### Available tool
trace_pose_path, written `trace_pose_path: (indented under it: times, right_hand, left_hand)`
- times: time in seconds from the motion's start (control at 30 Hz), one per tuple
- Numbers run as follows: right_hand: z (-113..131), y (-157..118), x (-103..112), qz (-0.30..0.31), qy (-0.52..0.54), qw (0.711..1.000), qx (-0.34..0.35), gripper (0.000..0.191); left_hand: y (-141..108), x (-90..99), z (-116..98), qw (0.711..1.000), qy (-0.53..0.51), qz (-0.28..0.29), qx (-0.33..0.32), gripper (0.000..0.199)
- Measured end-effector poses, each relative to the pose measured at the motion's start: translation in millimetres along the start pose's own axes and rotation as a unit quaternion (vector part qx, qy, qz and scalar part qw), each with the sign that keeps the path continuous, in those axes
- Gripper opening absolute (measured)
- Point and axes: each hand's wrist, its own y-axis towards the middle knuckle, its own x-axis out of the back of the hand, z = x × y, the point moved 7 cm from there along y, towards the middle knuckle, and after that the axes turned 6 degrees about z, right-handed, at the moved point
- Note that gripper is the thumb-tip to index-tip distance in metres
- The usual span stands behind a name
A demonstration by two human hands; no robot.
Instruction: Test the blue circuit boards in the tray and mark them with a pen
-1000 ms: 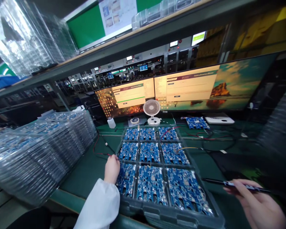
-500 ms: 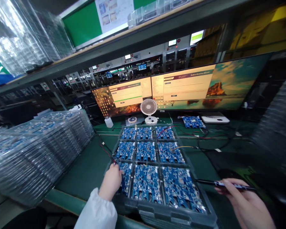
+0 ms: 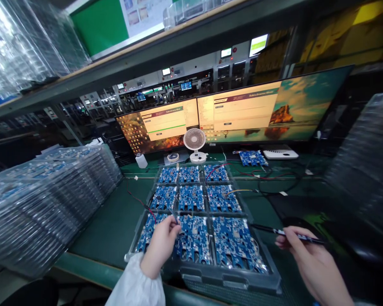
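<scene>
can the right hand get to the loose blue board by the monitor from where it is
Probably yes, with a long stretch. The right hand, gripping a pen, is at the near edge, and the loose board lies far back under the monitor. Only low cables lie between.

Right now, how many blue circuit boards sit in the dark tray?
9, in three rows of three in the dark plastic tray: far row, middle row, near row. The left hand partly covers the near-left one.
</scene>
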Motion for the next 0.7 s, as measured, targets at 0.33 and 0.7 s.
trace_pose_path:
  times: [0.33, 0.7]
  right_hand:
    - [9.6, -10.5, -23.6, 0.117, -0.149, 0.981, 0.04, 0.058]
    - [-10.0, -0.9, -22.6, 0.13, -0.142, 0.98, 0.047, 0.056]
  left_hand:
    - [8.5, -8.1, 1.2, 0.998, 0.055, -0.034, -0.011, 0.015]
    - [12.0, 48.3, 66.6, 0.988, 0.081, -0.135, -0.005, 0.032]
